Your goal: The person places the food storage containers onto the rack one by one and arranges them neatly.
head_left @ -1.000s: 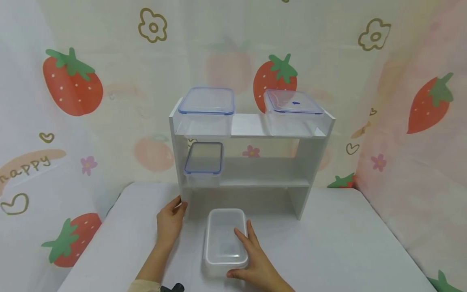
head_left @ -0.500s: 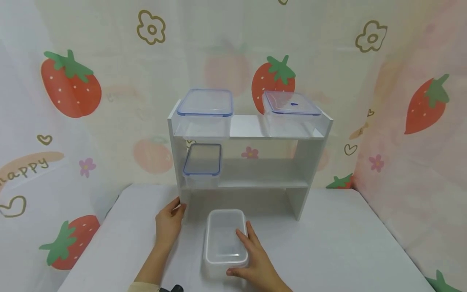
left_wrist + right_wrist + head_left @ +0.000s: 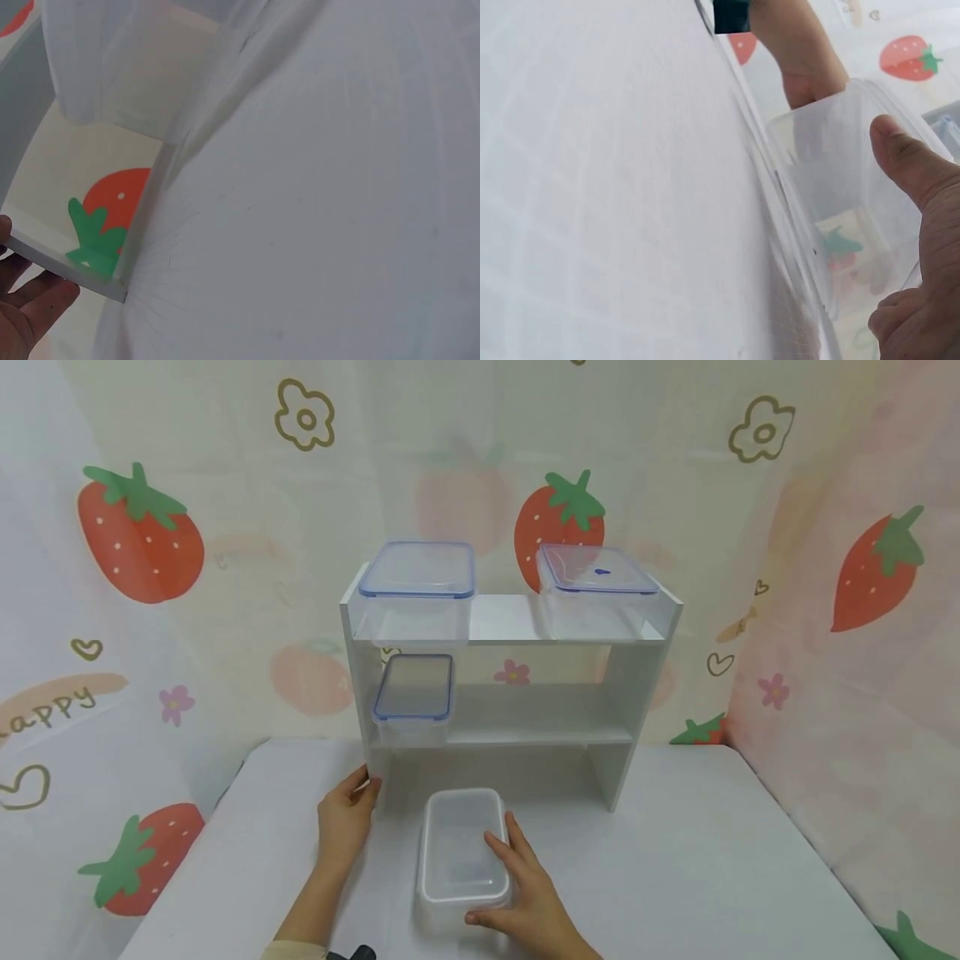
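Note:
At the front of the white shelf rack (image 3: 495,735) a clear plastic food container with a whitish lid (image 3: 463,847) stands on the table. My right hand (image 3: 536,897) grips its near right corner, thumb on the front and fingers along the right side. In the right wrist view my thumb (image 3: 904,154) lies against the container (image 3: 832,180). My left hand (image 3: 347,818) pinches the lower front edge of the rack's left side panel. The left wrist view shows this panel edge (image 3: 67,271) between thumb and fingers (image 3: 45,296).
Two large blue-rimmed containers, one left (image 3: 417,585) and one right (image 3: 597,585), sit on the top shelf. A smaller blue-rimmed container (image 3: 415,693) stands at the left of the middle shelf. A strawberry-print curtain (image 3: 187,652) hangs behind the white table (image 3: 712,860).
The head view has shifted slightly. Both hands keep their places, and the container and rack stay where they were.

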